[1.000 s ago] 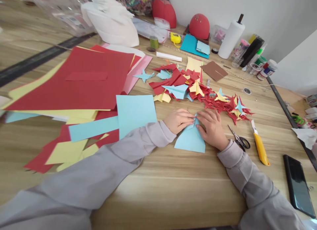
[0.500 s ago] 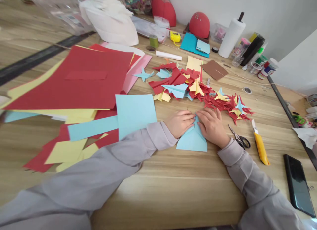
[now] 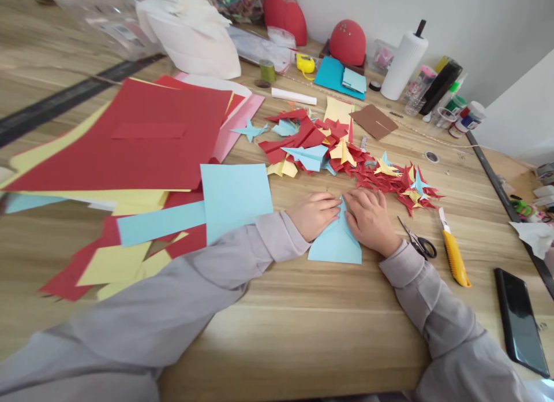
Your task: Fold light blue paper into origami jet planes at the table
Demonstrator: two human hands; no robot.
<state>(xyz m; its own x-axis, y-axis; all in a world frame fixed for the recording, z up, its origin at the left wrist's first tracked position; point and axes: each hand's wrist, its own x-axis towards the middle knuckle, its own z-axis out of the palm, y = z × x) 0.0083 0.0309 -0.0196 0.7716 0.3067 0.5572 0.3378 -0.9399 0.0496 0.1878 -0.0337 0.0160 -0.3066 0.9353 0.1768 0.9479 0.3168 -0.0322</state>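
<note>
A light blue sheet of paper lies on the table, its far corners folded inward to a narrow point and its wide edge toward me. My left hand grips the folded left side, fingers pressed together near the tip. On the opposite side my right hand has its fingers curled over the folded edge, with the thumb against the paper. The fingers partly cover the tip. Just beyond the hands lies a pile of red, yellow and blue folded paper pieces, some shaped like planes, others like stars.
Left of my hands are a blue square sheet, a blue strip and stacked red sheets. To the right lie scissors, a yellow utility knife and a phone. A tape measure and bottles stand behind.
Both hands stay at nearly the same place on the blue paper, with only a slight shift of the fingers near its tip. The whole view has moved a little.
</note>
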